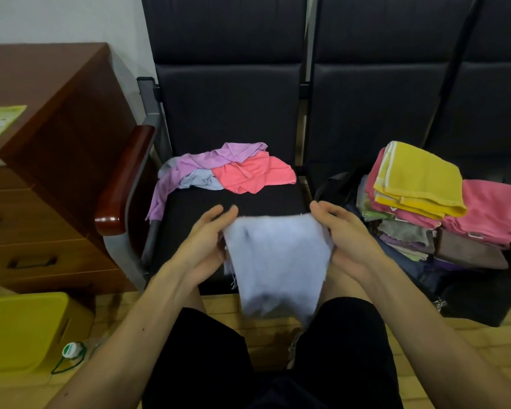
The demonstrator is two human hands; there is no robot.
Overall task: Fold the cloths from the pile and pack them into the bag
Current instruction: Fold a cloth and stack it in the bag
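The black chair (230, 113) carries the unfolded pile (224, 171) of purple, blue and coral cloths on the rear of its seat. Right of the chair, folded cloths (419, 196) are stacked on the dark bag (484, 290). In front of the chair, the left hand (204, 234) and right hand (342, 228) each grip a side edge of the pale blue cloth (275, 261), which hangs down between them.

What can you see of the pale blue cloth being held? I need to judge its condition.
The pale blue cloth looks like thin woven fabric with frayed, thready edges. It hangs blurred from a taut top edge, narrowing downward between the person's knees, in front of the black seat. The left hand and right hand grip its upper corners; nothing else visibly touches it.
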